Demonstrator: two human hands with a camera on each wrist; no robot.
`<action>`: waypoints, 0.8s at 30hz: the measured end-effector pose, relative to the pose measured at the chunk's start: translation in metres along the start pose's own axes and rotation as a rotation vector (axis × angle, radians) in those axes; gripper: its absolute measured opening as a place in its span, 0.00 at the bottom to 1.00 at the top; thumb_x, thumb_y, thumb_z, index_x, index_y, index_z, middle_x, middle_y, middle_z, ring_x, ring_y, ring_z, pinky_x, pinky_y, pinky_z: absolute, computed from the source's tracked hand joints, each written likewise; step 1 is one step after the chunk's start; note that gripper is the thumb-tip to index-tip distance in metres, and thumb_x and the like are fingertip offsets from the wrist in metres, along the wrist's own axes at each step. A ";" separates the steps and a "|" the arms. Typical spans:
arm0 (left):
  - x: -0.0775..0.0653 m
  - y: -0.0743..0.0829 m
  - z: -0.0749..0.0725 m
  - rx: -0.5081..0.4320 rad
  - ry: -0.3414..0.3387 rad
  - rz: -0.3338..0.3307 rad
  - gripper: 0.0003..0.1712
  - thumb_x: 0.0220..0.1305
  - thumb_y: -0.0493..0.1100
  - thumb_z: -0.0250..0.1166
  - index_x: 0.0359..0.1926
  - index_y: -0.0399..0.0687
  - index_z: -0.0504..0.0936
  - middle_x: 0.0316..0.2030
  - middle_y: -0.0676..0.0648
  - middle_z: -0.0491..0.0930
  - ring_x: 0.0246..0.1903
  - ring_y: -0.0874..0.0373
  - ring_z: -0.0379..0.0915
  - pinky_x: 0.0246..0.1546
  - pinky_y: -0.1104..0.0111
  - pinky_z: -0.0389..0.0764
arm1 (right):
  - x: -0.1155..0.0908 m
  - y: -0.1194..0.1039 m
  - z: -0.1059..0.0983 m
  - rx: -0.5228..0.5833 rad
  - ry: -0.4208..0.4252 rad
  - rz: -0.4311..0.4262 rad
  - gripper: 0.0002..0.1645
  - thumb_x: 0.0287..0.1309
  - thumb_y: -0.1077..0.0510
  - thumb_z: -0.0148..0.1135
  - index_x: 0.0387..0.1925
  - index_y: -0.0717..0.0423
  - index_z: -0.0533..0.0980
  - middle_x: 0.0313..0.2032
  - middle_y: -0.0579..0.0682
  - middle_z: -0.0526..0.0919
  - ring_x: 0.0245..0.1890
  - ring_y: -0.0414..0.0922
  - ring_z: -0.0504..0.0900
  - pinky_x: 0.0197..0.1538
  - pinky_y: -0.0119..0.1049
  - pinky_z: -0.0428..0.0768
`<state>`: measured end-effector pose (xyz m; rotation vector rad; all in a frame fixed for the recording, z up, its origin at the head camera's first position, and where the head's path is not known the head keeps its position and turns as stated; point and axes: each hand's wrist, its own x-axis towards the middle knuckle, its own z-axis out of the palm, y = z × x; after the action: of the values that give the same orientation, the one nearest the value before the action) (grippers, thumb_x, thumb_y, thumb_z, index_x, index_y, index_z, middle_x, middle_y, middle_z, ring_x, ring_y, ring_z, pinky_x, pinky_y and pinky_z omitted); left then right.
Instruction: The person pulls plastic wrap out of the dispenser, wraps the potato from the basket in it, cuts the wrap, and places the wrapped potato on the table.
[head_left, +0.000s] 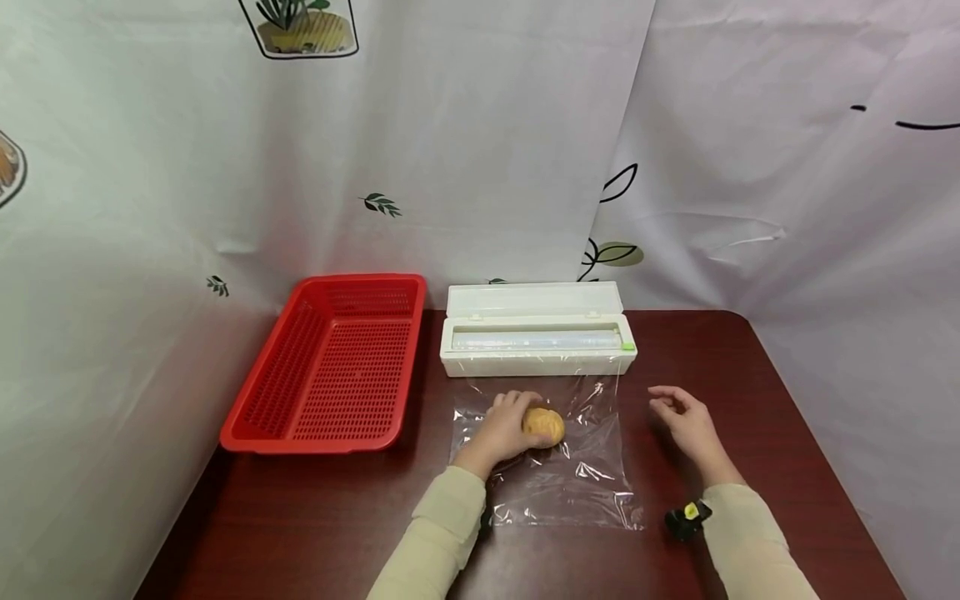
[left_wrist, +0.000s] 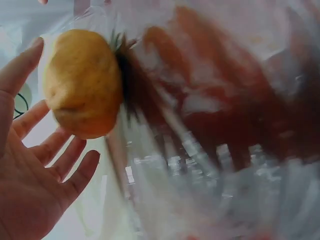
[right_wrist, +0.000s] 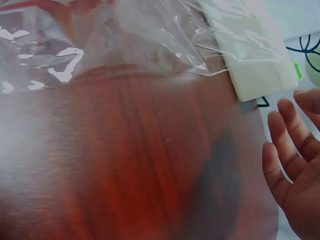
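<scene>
A yellow-brown potato is on a sheet of clear plastic wrap laid over the table. My left hand holds the potato from its left side, thumb at the near side and fingers at the far side. In the left wrist view the potato shows a smooth skin with a small crease, and some fingertips are hidden behind it. Right of the wrap, my right hand hovers with loosely bent fingers and holds nothing. The wrap runs out of a white dispenser box, its lid raised and the roll visible inside.
A red plastic basket stands at the left of the dark red-brown table. A green piece sits at the box's right end. Patterned white cloth hangs behind the table and along both sides.
</scene>
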<state>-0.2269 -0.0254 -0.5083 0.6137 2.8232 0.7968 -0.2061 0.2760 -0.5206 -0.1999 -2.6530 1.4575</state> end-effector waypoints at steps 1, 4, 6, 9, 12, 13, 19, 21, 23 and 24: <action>0.002 0.001 -0.003 -0.005 -0.002 0.002 0.40 0.48 0.65 0.66 0.60 0.54 0.69 0.54 0.46 0.70 0.51 0.51 0.64 0.52 0.56 0.68 | 0.003 -0.001 -0.001 -0.010 -0.004 -0.002 0.17 0.62 0.58 0.57 0.49 0.63 0.74 0.34 0.51 0.77 0.29 0.35 0.70 0.29 0.29 0.69; 0.013 0.007 -0.018 -0.007 -0.021 0.008 0.42 0.54 0.71 0.56 0.63 0.52 0.66 0.59 0.45 0.67 0.56 0.48 0.61 0.56 0.53 0.64 | 0.015 -0.007 -0.004 -0.038 -0.008 -0.022 0.16 0.63 0.58 0.56 0.49 0.63 0.74 0.37 0.56 0.78 0.31 0.38 0.70 0.30 0.29 0.69; 0.023 0.013 -0.029 0.008 -0.035 0.018 0.44 0.57 0.74 0.48 0.65 0.52 0.63 0.61 0.44 0.65 0.59 0.47 0.59 0.57 0.52 0.63 | 0.024 -0.010 -0.005 -0.064 -0.018 -0.027 0.18 0.63 0.55 0.55 0.50 0.62 0.74 0.38 0.57 0.77 0.34 0.42 0.70 0.31 0.30 0.70; 0.042 0.023 -0.045 0.058 -0.072 0.046 0.44 0.60 0.74 0.40 0.68 0.53 0.59 0.63 0.43 0.63 0.61 0.47 0.56 0.59 0.52 0.61 | 0.038 -0.016 -0.004 -0.087 -0.024 -0.045 0.20 0.63 0.53 0.56 0.51 0.63 0.73 0.41 0.59 0.74 0.38 0.48 0.70 0.35 0.34 0.71; 0.065 0.035 -0.054 0.117 -0.125 0.067 0.44 0.61 0.75 0.37 0.69 0.55 0.56 0.64 0.44 0.60 0.62 0.49 0.54 0.60 0.54 0.59 | 0.055 -0.022 -0.003 -0.079 -0.021 -0.068 0.24 0.60 0.53 0.59 0.54 0.63 0.70 0.45 0.62 0.68 0.44 0.54 0.69 0.42 0.42 0.71; 0.073 0.039 -0.056 0.136 -0.145 0.075 0.44 0.61 0.75 0.36 0.70 0.56 0.55 0.65 0.44 0.59 0.62 0.49 0.53 0.60 0.54 0.58 | 0.059 -0.024 -0.002 -0.065 -0.021 -0.073 0.25 0.59 0.54 0.61 0.55 0.63 0.70 0.48 0.63 0.66 0.46 0.56 0.68 0.45 0.46 0.70; 0.105 0.063 -0.050 0.258 -0.184 0.109 0.38 0.64 0.69 0.42 0.69 0.58 0.56 0.63 0.45 0.62 0.61 0.51 0.56 0.60 0.59 0.58 | 0.077 -0.026 0.011 -0.047 -0.074 -0.057 0.32 0.52 0.51 0.67 0.56 0.61 0.70 0.58 0.66 0.52 0.59 0.65 0.50 0.56 0.59 0.56; 0.112 0.070 -0.043 0.313 -0.155 0.125 0.33 0.66 0.65 0.46 0.67 0.59 0.61 0.59 0.46 0.66 0.58 0.53 0.59 0.58 0.62 0.61 | 0.078 -0.024 0.015 -0.044 -0.083 -0.046 0.30 0.52 0.53 0.67 0.55 0.61 0.71 0.59 0.66 0.52 0.60 0.65 0.48 0.57 0.60 0.54; 0.118 0.076 -0.035 0.361 -0.114 0.137 0.26 0.67 0.60 0.49 0.63 0.60 0.66 0.56 0.48 0.69 0.55 0.54 0.62 0.55 0.64 0.65 | 0.078 -0.021 0.018 -0.013 -0.083 -0.037 0.28 0.53 0.55 0.66 0.54 0.61 0.72 0.59 0.65 0.52 0.60 0.64 0.49 0.57 0.59 0.55; 0.121 0.078 -0.032 0.386 -0.089 0.142 0.23 0.67 0.58 0.51 0.61 0.61 0.69 0.54 0.49 0.70 0.53 0.55 0.63 0.53 0.65 0.67 | 0.078 -0.020 0.019 0.008 -0.083 -0.036 0.26 0.53 0.56 0.66 0.53 0.62 0.72 0.58 0.64 0.53 0.60 0.63 0.50 0.58 0.58 0.55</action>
<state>-0.3168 0.0714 -0.4432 0.8847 2.8920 0.2289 -0.2875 0.2625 -0.5116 -0.0927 -2.6995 1.4975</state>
